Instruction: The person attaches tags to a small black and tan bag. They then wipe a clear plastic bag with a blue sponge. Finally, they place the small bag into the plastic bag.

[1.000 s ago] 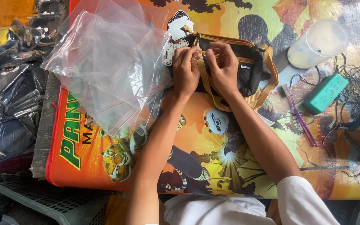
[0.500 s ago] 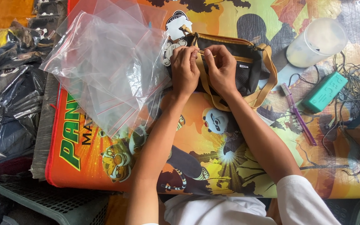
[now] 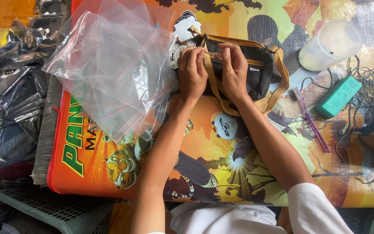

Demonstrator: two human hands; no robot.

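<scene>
Presently, status:
Pouch [image 3: 256, 69]: upper centre of frame, on the mat [image 3: 247, 173], still unbagged.
Left hand [image 3: 192, 71]: pinched on the zip top.
Right hand [image 3: 233, 69]: likewise pinched there.
Bags [image 3: 109, 73]: upper left, empty.

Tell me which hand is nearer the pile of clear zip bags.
Left. The left hand grips the black pouch right beside the edge of the clear zip bags. The right hand holds the pouch farther over, with the left hand between it and the bags.
</scene>
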